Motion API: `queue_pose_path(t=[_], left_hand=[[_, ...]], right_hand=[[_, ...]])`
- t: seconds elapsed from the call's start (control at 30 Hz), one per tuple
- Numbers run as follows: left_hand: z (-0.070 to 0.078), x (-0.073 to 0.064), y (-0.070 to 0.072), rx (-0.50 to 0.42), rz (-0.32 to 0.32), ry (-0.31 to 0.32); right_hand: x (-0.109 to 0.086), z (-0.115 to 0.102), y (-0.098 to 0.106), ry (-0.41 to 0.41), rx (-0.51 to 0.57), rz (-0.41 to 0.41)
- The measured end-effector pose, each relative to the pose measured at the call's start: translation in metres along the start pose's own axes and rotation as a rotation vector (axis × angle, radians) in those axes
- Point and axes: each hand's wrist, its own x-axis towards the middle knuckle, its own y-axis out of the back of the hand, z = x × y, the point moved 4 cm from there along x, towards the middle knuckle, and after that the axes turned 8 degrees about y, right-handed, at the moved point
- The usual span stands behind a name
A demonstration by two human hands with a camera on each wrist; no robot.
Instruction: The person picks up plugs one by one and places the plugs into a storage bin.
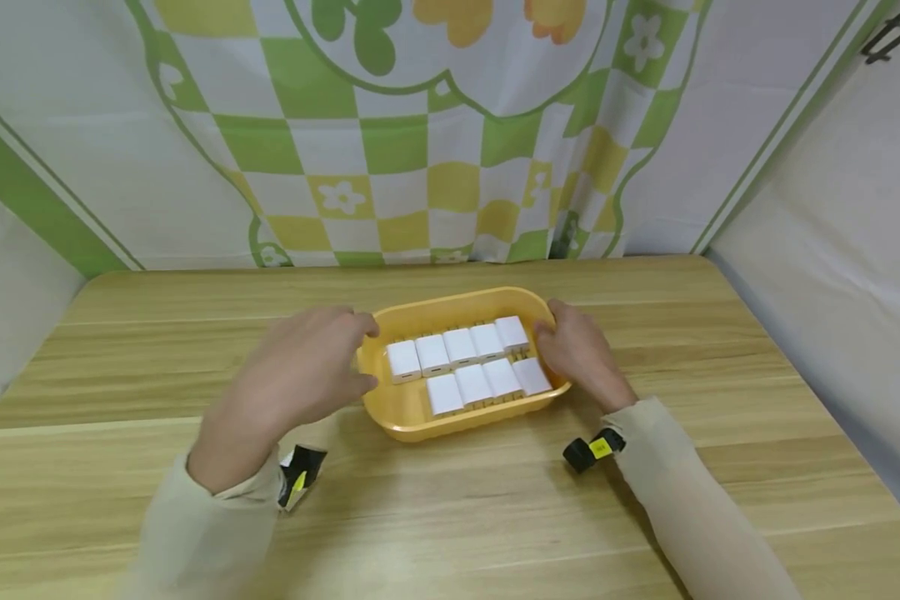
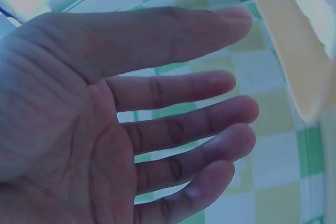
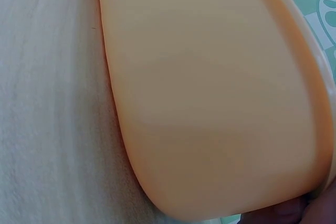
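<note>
A yellow plastic basket point(image 1: 412, 432) sits slightly turned on the wooden table. Inside it, several white charger plugs point(image 1: 461, 346) lie in two rows, with metal prongs showing on some. My right hand point(image 1: 581, 350) grips the basket's right end, thumb over the rim; the right wrist view has the basket's smooth outer wall point(image 3: 210, 103) filling most of it. At the left end is my left hand point(image 1: 300, 367), thumb and fingers spread about the rim. In the left wrist view its fingers point(image 2: 184, 121) look nearly straight, apart from the basket edge point(image 2: 294, 45).
Pale wood-grain table point(image 1: 457, 517) surrounds the basket. Behind it hangs a green, yellow and white checked curtain point(image 1: 390, 150), with white cloth point(image 1: 832, 208) at the right side. Black wrist straps point(image 1: 594, 450) sit at both cuffs.
</note>
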Motion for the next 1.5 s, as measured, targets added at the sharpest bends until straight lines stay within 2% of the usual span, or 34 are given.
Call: queue_pose_path(t=[0.1,0.23,0.47,0.57,0.67,0.77,0.93,1.03,1.5], left_hand=[[-0.011,-0.005,-0.004,0.014,0.009,-0.017],[-0.025,-0.01,-0.013,0.022,-0.035,-0.028],[-0.048,-0.025,-0.041,0.027,-0.249,-0.063],[-0.057,-0.032,-0.053,0.031,-0.306,-0.076],[-0.064,-0.038,-0.063,0.039,-0.317,-0.081],[-0.067,-0.041,-0.069,0.043,-0.298,-0.092],[-0.067,-0.044,-0.074,0.073,-0.251,-0.134],[-0.066,-0.045,-0.077,0.079,-0.244,-0.149],[-0.067,-0.044,-0.083,0.083,-0.274,-0.106]], right_hand=[[0.001,-0.001,0.001,0.003,-0.008,0.001],[0.0,-0.001,0.003,-0.008,-0.006,0.001],[-0.001,-0.001,0.003,-0.01,-0.005,0.002],[0.0,-0.001,0.002,-0.005,-0.007,0.0],[0.0,-0.001,0.001,-0.003,-0.003,-0.004],[0.0,-0.001,0.0,-0.005,0.003,-0.005],[-0.001,0.0,0.0,-0.005,0.006,-0.006],[0.0,0.0,0.0,-0.001,0.001,-0.001],[-0.001,-0.001,0.001,-0.004,0.017,-0.007]])
